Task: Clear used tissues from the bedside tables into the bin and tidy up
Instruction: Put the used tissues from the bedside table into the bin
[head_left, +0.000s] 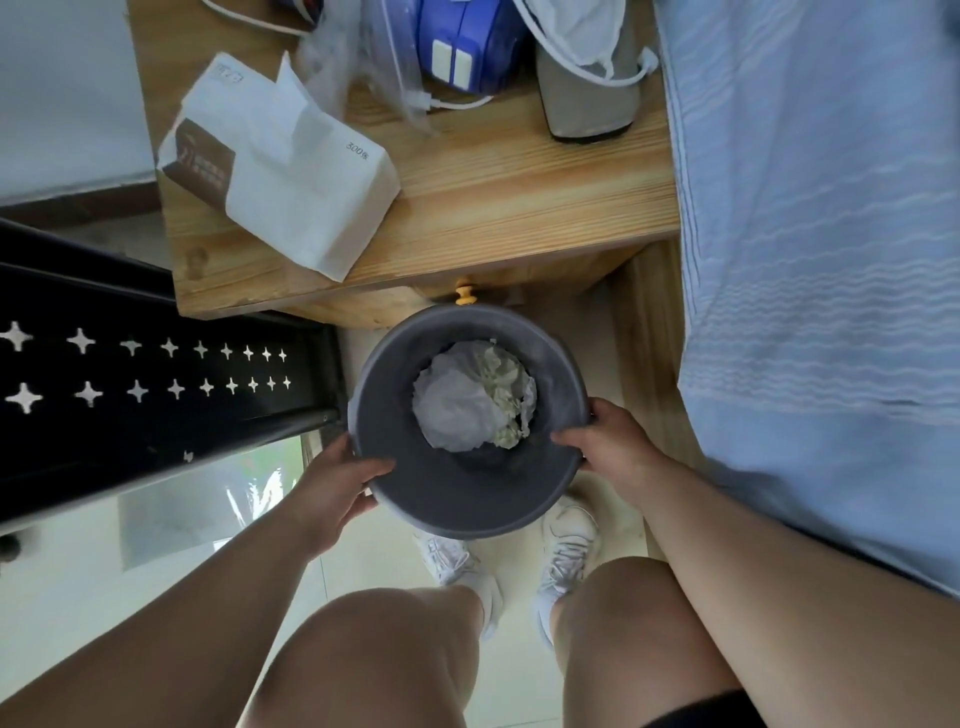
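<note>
On bin (467, 491) — left hand (332, 488), right hand (613, 441)

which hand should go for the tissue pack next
Left, probably. The tissue pack lies on the left of the table, nearer the left hand; the right hand would have to cross over the bin. Both hands grip the bin's rim, so the right would hold it alone.

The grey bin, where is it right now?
Centre of the head view: the grey bin is gripped at its rim by the left hand and right hand, in front of the wooden bedside table.
</note>
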